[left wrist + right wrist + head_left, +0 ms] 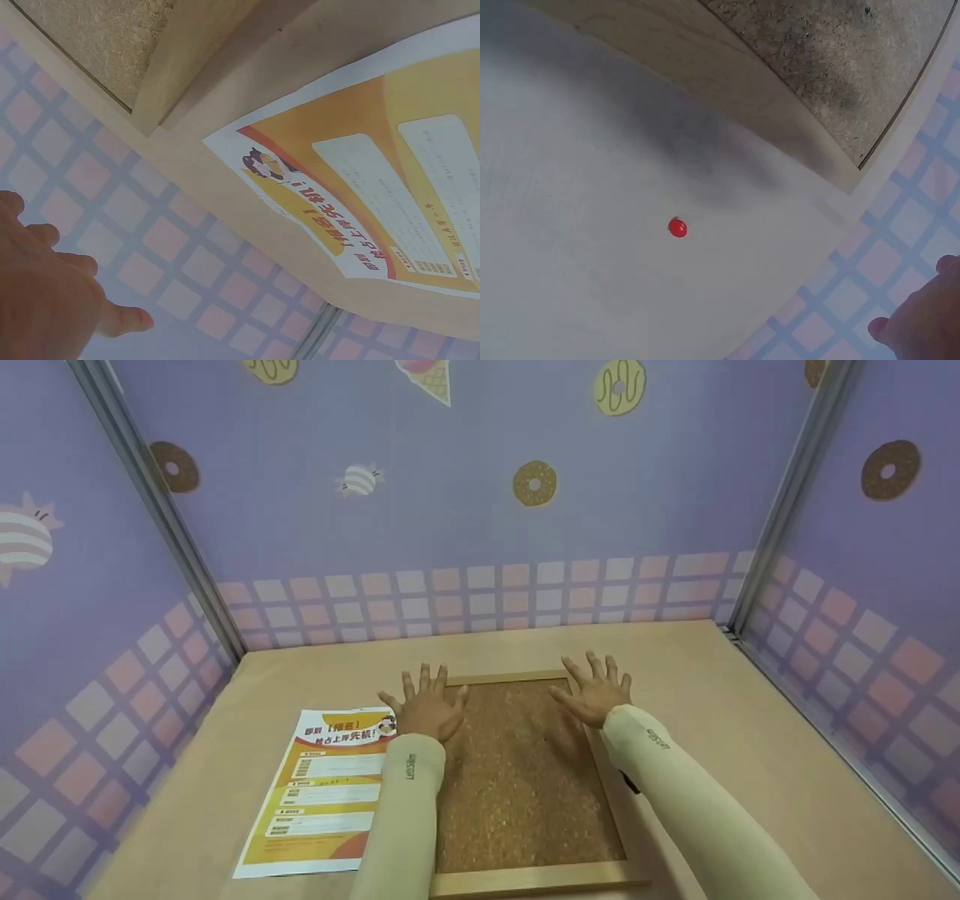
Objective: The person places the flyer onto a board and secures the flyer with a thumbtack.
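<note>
A cork board [525,780] in a light wooden frame lies on the table between my two arms. My left hand [427,709], fingers spread, is over its upper left side and holds nothing. Over the upper right edge is my right hand [596,690], its fingers also spread and bare. Left of the board lies a printed sheet [315,795] in yellow, orange and white; the left sleeve overlaps its right side. In the right wrist view, a small red round piece [677,227], like a pushpin head, sits on the table beside the frame.
The table [697,675] has a pale tan cover. Purple walls [450,517] with printed sweets and pink and white squares enclose it on the back and sides. Grey metal posts [787,502] stand at the corners.
</note>
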Motion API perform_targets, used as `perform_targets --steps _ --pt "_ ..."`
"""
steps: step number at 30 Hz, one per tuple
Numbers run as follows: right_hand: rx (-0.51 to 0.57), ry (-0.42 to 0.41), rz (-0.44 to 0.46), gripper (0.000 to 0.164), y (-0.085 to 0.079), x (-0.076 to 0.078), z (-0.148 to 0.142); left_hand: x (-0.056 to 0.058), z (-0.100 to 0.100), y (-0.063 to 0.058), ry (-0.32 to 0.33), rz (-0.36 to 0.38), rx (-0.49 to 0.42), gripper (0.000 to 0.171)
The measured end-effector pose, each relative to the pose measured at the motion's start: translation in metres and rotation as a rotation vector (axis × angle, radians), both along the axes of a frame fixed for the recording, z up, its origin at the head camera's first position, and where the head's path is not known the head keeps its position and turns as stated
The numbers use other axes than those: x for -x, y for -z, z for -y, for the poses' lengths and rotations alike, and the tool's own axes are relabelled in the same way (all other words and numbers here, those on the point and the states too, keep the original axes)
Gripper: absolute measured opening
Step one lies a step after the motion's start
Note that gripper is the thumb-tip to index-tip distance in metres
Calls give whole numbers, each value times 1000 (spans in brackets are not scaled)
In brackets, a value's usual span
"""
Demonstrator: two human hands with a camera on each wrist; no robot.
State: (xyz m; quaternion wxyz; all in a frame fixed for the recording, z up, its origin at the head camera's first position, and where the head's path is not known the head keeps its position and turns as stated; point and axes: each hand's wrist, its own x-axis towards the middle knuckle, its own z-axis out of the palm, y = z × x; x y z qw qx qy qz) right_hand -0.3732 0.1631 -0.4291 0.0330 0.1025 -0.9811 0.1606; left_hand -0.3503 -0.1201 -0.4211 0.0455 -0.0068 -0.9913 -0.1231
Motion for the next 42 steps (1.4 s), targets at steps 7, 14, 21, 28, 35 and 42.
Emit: perform_targets --steps 7,14,21,28,35,42 --pt "20 3 -11 81 4 -1 -12 -2 10 1 -12 -18 -1 66" --pt "63 26 -20 71 5 -6 -18 -4 20 3 -23 -16 -24 67" --pt "117 18 -28 64 11 -8 -30 -4 29 6 -26 -6 5 65" --pt "135 21 -14 61 17 -9 -43 -6 45 10 -51 -27 -17 63" --pt "136 17 -5 61 22 -11 -58 -9 60 11 -77 -39 -8 61" --pt "165 15 -6 59 28 -14 -75 -13 82 15 -103 -33 0 61"
